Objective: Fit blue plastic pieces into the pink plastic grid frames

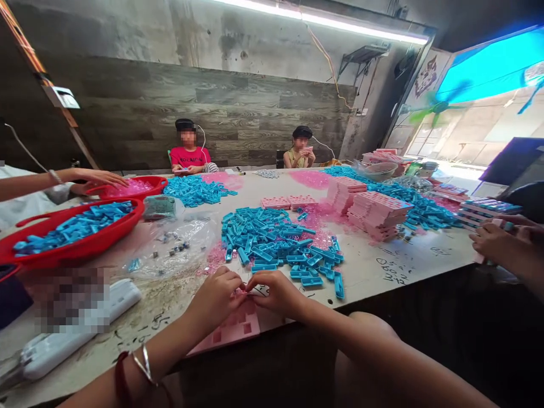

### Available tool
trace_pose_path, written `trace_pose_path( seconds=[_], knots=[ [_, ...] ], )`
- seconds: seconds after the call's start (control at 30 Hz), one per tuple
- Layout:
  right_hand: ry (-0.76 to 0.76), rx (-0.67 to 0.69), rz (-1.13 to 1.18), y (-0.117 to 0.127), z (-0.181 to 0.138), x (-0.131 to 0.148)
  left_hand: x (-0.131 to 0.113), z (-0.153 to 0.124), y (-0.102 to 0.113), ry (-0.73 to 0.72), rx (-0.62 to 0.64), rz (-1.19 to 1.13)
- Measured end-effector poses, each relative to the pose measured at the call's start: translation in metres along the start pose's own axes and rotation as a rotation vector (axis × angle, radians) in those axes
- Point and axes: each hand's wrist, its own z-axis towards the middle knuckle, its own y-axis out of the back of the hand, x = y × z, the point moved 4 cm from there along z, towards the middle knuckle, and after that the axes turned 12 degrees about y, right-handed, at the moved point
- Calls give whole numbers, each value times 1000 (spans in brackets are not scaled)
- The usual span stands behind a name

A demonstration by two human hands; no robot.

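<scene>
My left hand (219, 292) and my right hand (274, 292) meet fingertip to fingertip at the table's near edge. Both are closed in a pinch, and the fingers hide whatever small piece is between them. Beneath them lies a pink plastic plate (238, 327) with square openings, partly covered by my left hand and forearm. Just beyond my fingers spreads a heap of shiny blue oblong plastic pieces (267, 241). Small clear-pink bits (321, 221) are scattered around and behind that heap.
Red baskets (80, 249) stand left, one with blue pieces. A clear plastic bag (174, 249) bears small metal parts; a white power strip (85, 328) lies near. Stacked pink plates (378, 212) stand right. A co-worker's hands (495, 235) work at right, another's hand (100, 177) at left; two people sit opposite.
</scene>
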Motion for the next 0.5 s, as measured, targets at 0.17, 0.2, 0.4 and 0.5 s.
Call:
trace_pose_path(
  seconds=[0.17,0.2,0.4,0.5],
  knots=[
    [46,-26,-1,0,2,-2,3,3,0,72,3,-94],
    [40,-22,-20,0,2,-3,4,4,0,88,7,-121],
    [-28,121,-81,-1,3,-13,17,11,-13,81,77,-245],
    [-64,174,-116,0,4,-17,28,17,-24,57,92,-275]
  ],
)
